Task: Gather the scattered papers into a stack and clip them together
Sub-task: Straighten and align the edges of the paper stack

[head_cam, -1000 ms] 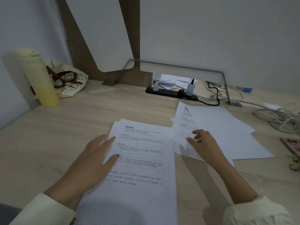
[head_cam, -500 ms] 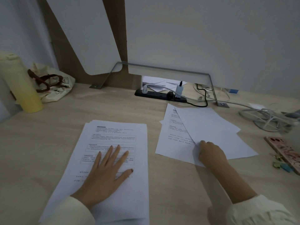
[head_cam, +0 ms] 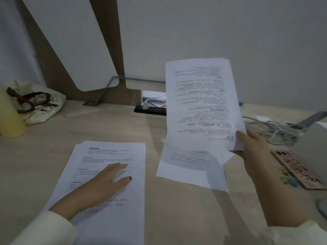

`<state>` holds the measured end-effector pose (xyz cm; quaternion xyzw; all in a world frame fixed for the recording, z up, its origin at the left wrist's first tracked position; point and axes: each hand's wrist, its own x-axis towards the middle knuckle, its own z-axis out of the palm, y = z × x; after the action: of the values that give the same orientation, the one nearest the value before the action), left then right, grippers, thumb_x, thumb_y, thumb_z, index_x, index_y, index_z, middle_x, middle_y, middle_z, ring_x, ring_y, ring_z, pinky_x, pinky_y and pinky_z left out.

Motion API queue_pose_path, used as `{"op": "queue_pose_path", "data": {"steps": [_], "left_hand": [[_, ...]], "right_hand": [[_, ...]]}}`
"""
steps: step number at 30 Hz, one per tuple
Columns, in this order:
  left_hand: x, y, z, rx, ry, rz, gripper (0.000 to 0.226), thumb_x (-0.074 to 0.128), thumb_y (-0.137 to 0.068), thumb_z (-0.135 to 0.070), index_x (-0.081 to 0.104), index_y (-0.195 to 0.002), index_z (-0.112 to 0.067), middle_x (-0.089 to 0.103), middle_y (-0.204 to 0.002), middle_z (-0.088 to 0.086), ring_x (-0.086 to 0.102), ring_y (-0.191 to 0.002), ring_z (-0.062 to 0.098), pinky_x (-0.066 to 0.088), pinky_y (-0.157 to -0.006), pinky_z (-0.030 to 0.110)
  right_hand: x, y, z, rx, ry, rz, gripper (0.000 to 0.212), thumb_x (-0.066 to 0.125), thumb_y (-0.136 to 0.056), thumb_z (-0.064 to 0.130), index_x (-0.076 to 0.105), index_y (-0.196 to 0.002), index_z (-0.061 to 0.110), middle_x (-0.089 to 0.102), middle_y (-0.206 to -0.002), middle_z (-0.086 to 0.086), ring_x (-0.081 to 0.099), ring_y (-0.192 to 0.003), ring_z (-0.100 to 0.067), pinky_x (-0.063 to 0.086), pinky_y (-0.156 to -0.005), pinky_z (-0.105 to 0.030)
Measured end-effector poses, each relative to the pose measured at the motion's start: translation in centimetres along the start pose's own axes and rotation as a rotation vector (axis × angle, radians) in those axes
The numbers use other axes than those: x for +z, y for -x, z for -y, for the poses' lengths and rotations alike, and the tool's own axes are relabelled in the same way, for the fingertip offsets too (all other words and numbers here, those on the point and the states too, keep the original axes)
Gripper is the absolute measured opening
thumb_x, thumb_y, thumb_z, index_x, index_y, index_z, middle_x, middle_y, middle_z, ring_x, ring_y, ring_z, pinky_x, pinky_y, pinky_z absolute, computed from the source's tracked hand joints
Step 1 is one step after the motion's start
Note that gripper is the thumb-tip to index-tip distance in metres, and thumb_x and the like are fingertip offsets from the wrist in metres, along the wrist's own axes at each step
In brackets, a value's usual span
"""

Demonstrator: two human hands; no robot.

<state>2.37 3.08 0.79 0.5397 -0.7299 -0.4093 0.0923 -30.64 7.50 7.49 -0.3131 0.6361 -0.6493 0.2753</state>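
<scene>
A stack of printed papers [head_cam: 113, 152] lies on the wooden desk [head_cam: 53, 152] at the lower left. My left hand [head_cam: 104, 183] rests flat on the stack, fingers spread. My right hand [head_cam: 251, 149] grips the lower right corner of a printed sheet [head_cam: 201, 103] and holds it upright above the desk, its text upside down to me. Beneath it another white sheet [head_cam: 191, 167] lies flat on the desk. Small coloured clips [head_cam: 288, 179] sit at the right, beside a phone.
A pink-cased phone [head_cam: 297, 170] lies at the right edge, with tangled cables [head_cam: 276, 128] and a grey box [head_cam: 313, 138] behind it. A black power strip [head_cam: 150, 110] sits at the back. A yellow bottle [head_cam: 8, 117] and cloth bag [head_cam: 40, 105] stand far left.
My right hand has lifted a sheet off the right-hand pile and raised it upright. My left hand stays flat on the left stack. The view has shifted.
</scene>
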Motion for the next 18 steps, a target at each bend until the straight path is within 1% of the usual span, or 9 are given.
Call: {"op": "queue_pose_path", "data": {"steps": [2, 4, 6, 7, 10, 11, 13, 16, 18], "left_hand": [[-0.2, 0.0, -1.3, 0.015, 0.056, 0.002, 0.050, 0.046, -0.090, -0.046, 0.030, -0.136, -0.038, 0.029, -0.135, -0.021, 0.028, -0.119, -0.002, 0.023, -0.098, 0.020], [-0.4, 0.1, -2.5, 0.019, 0.085, 0.018, 0.041, 0.046, -0.088, -0.051, 0.031, -0.126, -0.047, 0.030, -0.133, -0.024, 0.030, -0.118, -0.002, 0.025, -0.096, 0.021], [-0.4, 0.4, -3.8, 0.012, 0.102, 0.023, 0.039, 0.045, -0.088, -0.052, 0.032, -0.124, -0.049, 0.031, -0.132, -0.025, 0.031, -0.121, -0.001, 0.026, -0.096, 0.023], [-0.3, 0.4, -4.5, 0.018, 0.108, 0.013, 0.040, 0.044, -0.088, -0.052, 0.034, -0.126, -0.048, 0.033, -0.134, -0.024, 0.031, -0.122, -0.001, 0.026, -0.095, 0.023], [0.2, 0.2, -6.7, 0.045, 0.096, -0.024, 0.047, 0.043, -0.090, -0.049, 0.034, -0.135, -0.041, 0.033, -0.142, -0.018, 0.029, -0.134, 0.003, 0.026, -0.096, 0.023], [0.5, -0.2, -7.3, 0.048, 0.088, -0.033, 0.048, 0.043, -0.091, -0.048, 0.033, -0.137, -0.040, 0.032, -0.145, -0.017, 0.028, -0.137, 0.004, 0.027, -0.098, 0.024], [1.5, -1.4, -8.5, 0.060, 0.091, -0.047, 0.052, 0.043, -0.091, -0.047, 0.029, -0.140, -0.036, 0.029, -0.150, -0.013, 0.027, -0.138, 0.008, 0.027, -0.101, 0.025], [3.4, -4.1, -10.6, 0.051, 0.165, -0.028, 0.057, 0.047, -0.093, -0.039, 0.025, -0.144, -0.026, 0.029, -0.149, -0.009, 0.032, -0.135, 0.011, 0.028, -0.093, 0.019], [4.7, -6.4, -11.2, 0.031, 0.246, -0.042, 0.055, 0.051, -0.094, -0.025, 0.029, -0.142, -0.013, 0.033, -0.134, -0.011, 0.039, -0.127, 0.014, 0.030, -0.080, 0.010]], "right_hand": [[-0.4, 0.1, -2.2, 0.060, 0.009, 0.043, 0.022, 0.042, -0.094, 0.005, 0.062, -0.095, 0.013, 0.065, -0.089, -0.003, 0.061, -0.077, -0.019, 0.056, -0.056, -0.027], [-0.6, 0.1, -4.3, 0.116, 0.009, 0.055, 0.023, 0.042, -0.093, 0.004, 0.062, -0.094, 0.015, 0.066, -0.089, -0.002, 0.062, -0.078, -0.019, 0.054, -0.055, -0.026], [-0.8, 0.0, -6.2, 0.168, 0.034, 0.033, 0.022, 0.041, -0.092, 0.003, 0.061, -0.093, 0.014, 0.066, -0.089, -0.003, 0.062, -0.078, -0.019, 0.052, -0.058, -0.028], [-0.9, 0.0, -7.2, 0.188, 0.066, 0.021, 0.022, 0.041, -0.092, 0.003, 0.061, -0.091, 0.013, 0.066, -0.090, -0.004, 0.062, -0.079, -0.019, 0.053, -0.061, -0.031], [-1.2, 0.0, -9.7, 0.240, 0.191, 0.027, 0.022, 0.043, -0.088, 0.002, 0.064, -0.089, 0.008, 0.069, -0.099, -0.016, 0.065, -0.086, -0.029, 0.054, -0.078, -0.044], [-1.3, 0.0, -10.1, 0.259, 0.226, 0.032, 0.022, 0.043, -0.086, 0.002, 0.064, -0.088, 0.006, 0.069, -0.099, -0.019, 0.065, -0.087, -0.031, 0.053, -0.080, -0.047], [-1.6, -0.4, -10.5, 0.260, 0.292, 0.061, 0.019, 0.045, -0.084, 0.002, 0.063, -0.087, 0.000, 0.068, -0.098, -0.025, 0.064, -0.084, -0.033, 0.053, -0.078, -0.051], [-1.6, -0.9, -10.1, 0.233, 0.393, 0.136, 0.020, 0.048, -0.084, 0.003, 0.063, -0.094, -0.006, 0.067, -0.098, -0.024, 0.064, -0.085, -0.036, 0.054, -0.073, -0.047], [-1.6, -1.3, -10.0, 0.216, 0.498, 0.138, 0.024, 0.050, -0.086, 0.007, 0.065, -0.103, -0.001, 0.067, -0.101, -0.021, 0.062, -0.085, -0.030, 0.050, -0.069, -0.037]]}}
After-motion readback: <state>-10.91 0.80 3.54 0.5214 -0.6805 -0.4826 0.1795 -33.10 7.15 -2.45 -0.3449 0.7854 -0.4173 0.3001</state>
